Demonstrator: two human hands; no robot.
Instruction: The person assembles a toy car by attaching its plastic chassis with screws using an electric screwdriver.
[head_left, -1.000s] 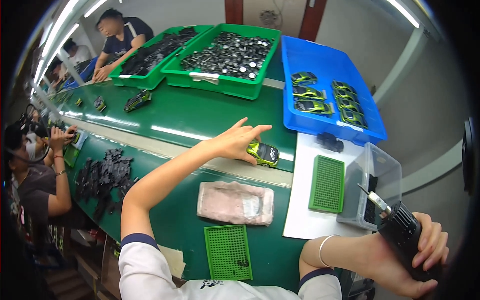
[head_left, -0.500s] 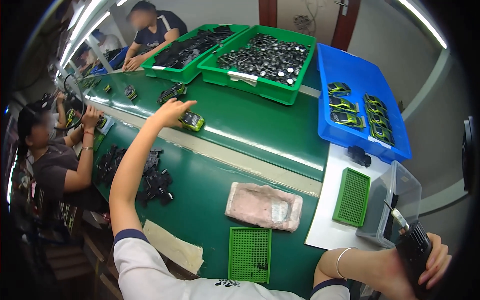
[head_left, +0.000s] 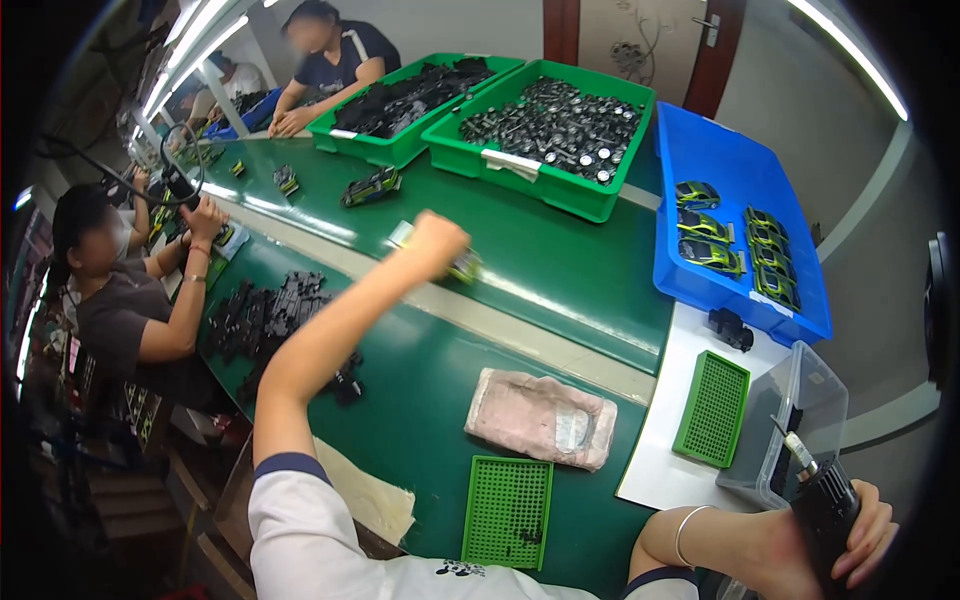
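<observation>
Out over the green work surface, my left hand [head_left: 438,243] is closed on a lime-green and black toy car [head_left: 466,266], most of which it hides. In the lower right corner, my right hand [head_left: 868,535] wraps round a black electric screwdriver [head_left: 826,510] whose metal bit points up and left. Further along the green surface lie a second toy car [head_left: 372,187] and a smaller one [head_left: 286,180]. Nearer me on the left is a heap of black plastic parts [head_left: 270,315].
Green bins hold black parts [head_left: 335,133] and small wheels [head_left: 500,172]; a blue bin [head_left: 672,270] holds several toy cars. Near me are a pink padded pad [head_left: 525,405], green perforated trays [head_left: 490,500] [head_left: 712,410] and a clear box [head_left: 815,400]. Co-workers sit at left.
My left hand has moved right along the green surface, closing over the toy car and carrying it along. The right hand keeps its hold on the screwdriver. The view has shifted slightly.
</observation>
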